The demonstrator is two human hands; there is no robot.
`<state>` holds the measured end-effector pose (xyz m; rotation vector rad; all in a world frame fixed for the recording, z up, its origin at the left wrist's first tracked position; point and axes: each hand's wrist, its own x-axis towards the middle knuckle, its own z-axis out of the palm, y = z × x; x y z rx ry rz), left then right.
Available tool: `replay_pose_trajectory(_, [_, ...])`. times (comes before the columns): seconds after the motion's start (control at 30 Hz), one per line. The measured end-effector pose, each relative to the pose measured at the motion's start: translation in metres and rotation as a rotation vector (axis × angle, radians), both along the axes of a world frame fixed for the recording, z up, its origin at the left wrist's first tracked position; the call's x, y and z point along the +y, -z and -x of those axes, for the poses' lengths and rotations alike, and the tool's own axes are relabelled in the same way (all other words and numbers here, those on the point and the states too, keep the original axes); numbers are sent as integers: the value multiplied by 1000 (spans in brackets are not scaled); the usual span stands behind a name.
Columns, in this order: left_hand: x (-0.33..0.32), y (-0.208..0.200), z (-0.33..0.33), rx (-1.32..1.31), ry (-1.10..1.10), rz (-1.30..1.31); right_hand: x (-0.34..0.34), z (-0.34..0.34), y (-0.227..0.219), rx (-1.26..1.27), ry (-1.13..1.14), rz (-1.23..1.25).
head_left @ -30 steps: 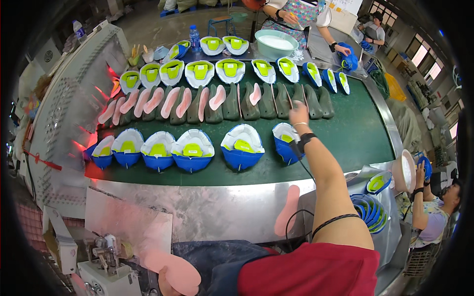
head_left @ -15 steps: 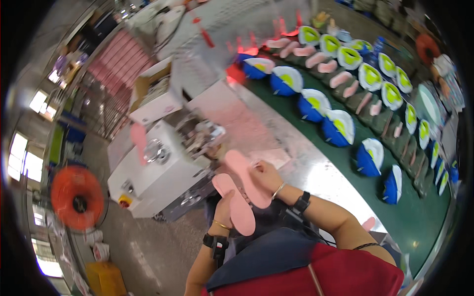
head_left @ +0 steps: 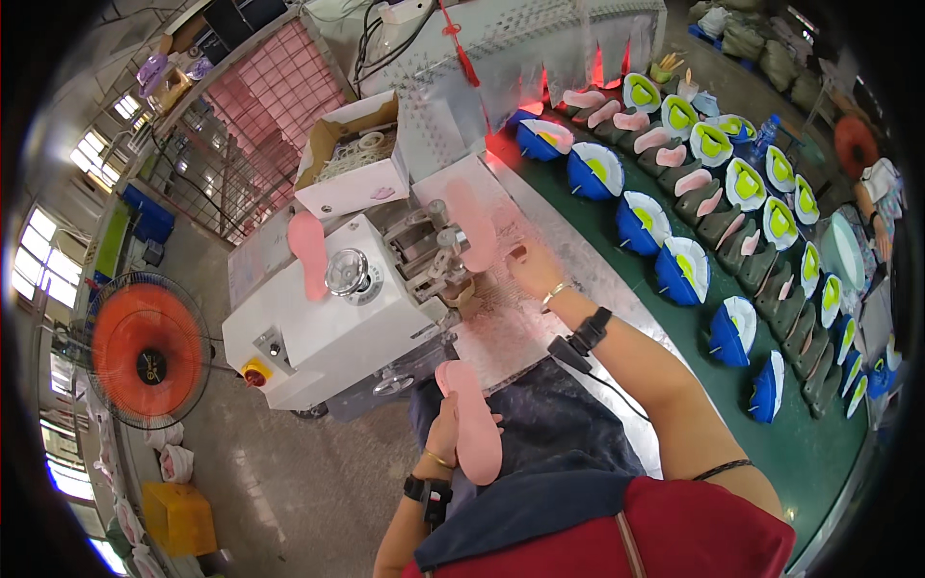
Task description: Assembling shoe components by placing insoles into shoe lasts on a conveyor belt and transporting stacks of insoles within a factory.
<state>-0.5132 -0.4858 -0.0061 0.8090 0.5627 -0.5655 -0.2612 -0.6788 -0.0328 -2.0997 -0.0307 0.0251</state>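
Note:
My left hand [head_left: 445,431] is closed around a pink insole [head_left: 476,433], held upright low in the middle; a second edge at its top suggests another one stacked beneath. Ahead, my right hand [head_left: 536,270] is curled over a dusty metal plate [head_left: 506,332]. Just left of its fingers, a blurred pink insole [head_left: 471,226] lies by the rollers [head_left: 438,252] of a white machine [head_left: 313,313]. Whether the fingers touch that insole, or pinch anything, is unclear. One more pink insole [head_left: 307,255] rests on the machine's top beside a silver dial [head_left: 348,274].
An open carton [head_left: 352,183] of pale loops stands behind the machine. On the right, a green conveyor [head_left: 665,337] carries blue-and-white shoe uppers [head_left: 683,268], dark shoe lasts [head_left: 752,275] and pink insoles. An orange fan [head_left: 149,352] and yellow crate [head_left: 179,518] stand left.
My right hand has moved forward and away from my left hand, to the machine. A pink insole now lies by the rollers. My left hand has stayed low with its insole, now more upright.

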Motion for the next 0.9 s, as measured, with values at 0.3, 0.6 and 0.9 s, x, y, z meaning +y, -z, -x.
replay_pose_trajectory(0.3, [13,-11,15,33,-13,-45,34,-6,-31,121,-14,135])
replay_pose_trajectory(0.6, [-3,0,22,12,-100,-231,15,-65,18,96,176,-532])
replay_pose_trajectory(0.9, [16,92,-10,-1162,929,-1242,-385,115,-15,-81,874,-300])
